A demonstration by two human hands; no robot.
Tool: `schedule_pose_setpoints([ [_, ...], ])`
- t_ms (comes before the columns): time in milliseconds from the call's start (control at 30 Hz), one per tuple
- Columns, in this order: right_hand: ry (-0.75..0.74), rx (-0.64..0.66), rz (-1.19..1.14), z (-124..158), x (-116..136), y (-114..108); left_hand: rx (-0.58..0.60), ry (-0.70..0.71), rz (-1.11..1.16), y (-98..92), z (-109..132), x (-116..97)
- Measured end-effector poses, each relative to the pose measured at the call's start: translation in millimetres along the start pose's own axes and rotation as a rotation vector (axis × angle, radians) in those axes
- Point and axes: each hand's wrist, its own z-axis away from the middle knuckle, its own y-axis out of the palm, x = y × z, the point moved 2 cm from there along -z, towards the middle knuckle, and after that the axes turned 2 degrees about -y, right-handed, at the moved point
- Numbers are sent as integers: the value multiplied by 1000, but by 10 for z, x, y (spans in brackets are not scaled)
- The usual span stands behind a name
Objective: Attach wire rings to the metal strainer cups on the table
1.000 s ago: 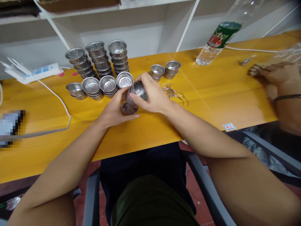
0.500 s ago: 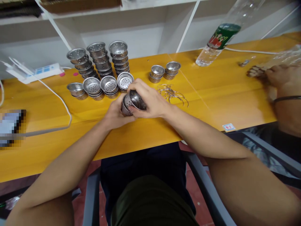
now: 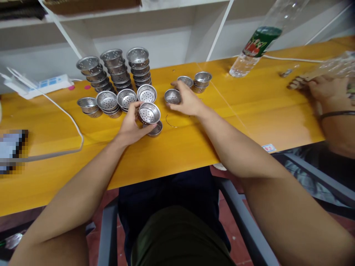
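My left hand [image 3: 129,125] is closed on a perforated metal cup [image 3: 149,112], which is tilted so its holed bottom shows. Just below it, another perforated cup [image 3: 155,129] is partly hidden by the held one and my thumb. Thumb and fingers of my right hand [image 3: 189,99] grip a smaller-looking metal cup [image 3: 172,96] at its side, beside the short stacks at the back. A thin curved wire [image 3: 169,122] lies between my hands. My right hand hides the spot where the wire pile was.
Tall stacks of perforated cups [image 3: 113,66] stand at the back left, with shorter stacks [image 3: 107,100] before them. Two small stacks [image 3: 202,79] sit right of centre. A plastic bottle [image 3: 251,51], a power strip [image 3: 52,85] and a phone [image 3: 11,149] are around. Another person's hand [image 3: 327,88] is at far right.
My hands, together around cups before, have parted. My right hand has moved right and back with one cup. The left keeps a cup, now with its inside facing me.
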Motion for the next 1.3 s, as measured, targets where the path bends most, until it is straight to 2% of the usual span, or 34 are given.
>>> schedule_pose_setpoints([
  [133,66,58,80,-15,105,92,15,-22,66,38,-9,13],
  [300,121,136,176,-5,253,82,7,-47,86,38,-12,70],
  [367,126,141,212,11,324,16,4,-37,105,33,-11,92],
  [533,118,-6,256,82,750,-346,-27,-8,117,17,-11,103],
  [567,115,19,244,99,858,-403,-32,-8,119,13,-11,100],
  [633,124,177,229,133,1040,-450,-37,-14,120,4,-13,98],
  [733,137,516,282,185,1178,-372,-38,-16,116,-3,-18,113],
  [800,146,640,316,208,1206,-294,-39,-3,115,2,-19,128],
  [933,176,683,385,232,1283,-245,-66,25,71,3,-18,109],
  [1100,210,751,544,281,1462,-373,-151,42,-81,-98,-48,13],
  [1300,190,755,585,268,1531,-339,-168,63,-43,-134,-72,-51],
])
